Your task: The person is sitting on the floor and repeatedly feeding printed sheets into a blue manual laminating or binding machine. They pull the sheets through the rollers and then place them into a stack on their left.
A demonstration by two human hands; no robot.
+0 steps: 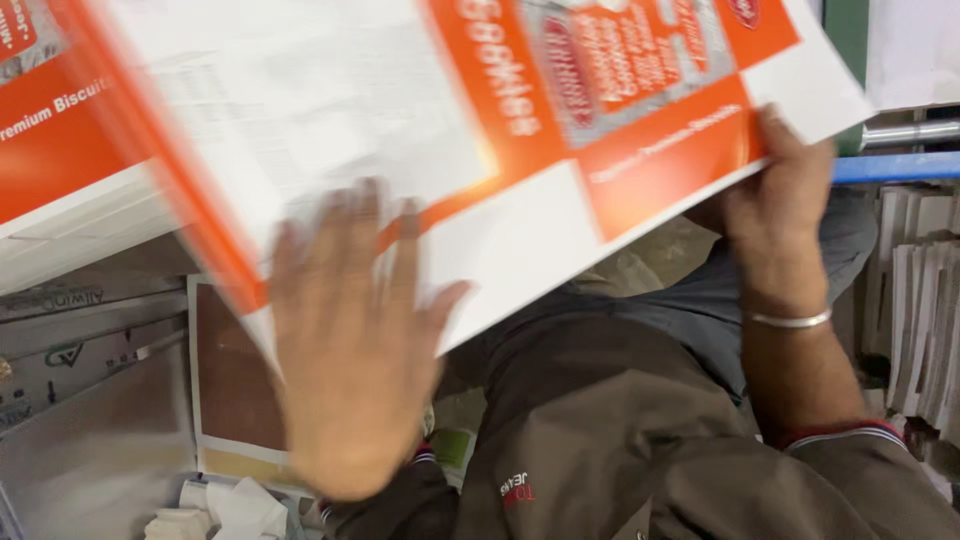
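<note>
Both hands are working one flat carton sheet (420,130). Your left hand (350,350) is pressing open-palmed, fingers spread, against its near edge; motion is blurring it. Your right hand (785,190) is gripping the far corner, thumb on top. Beyond your left hand, printed sheets are lying in a stack (60,150). Beside your right wrist, more sheets (920,320) are standing on edge. Judging by this, the sheet is remaining unfolded, not yet set down.
</note>
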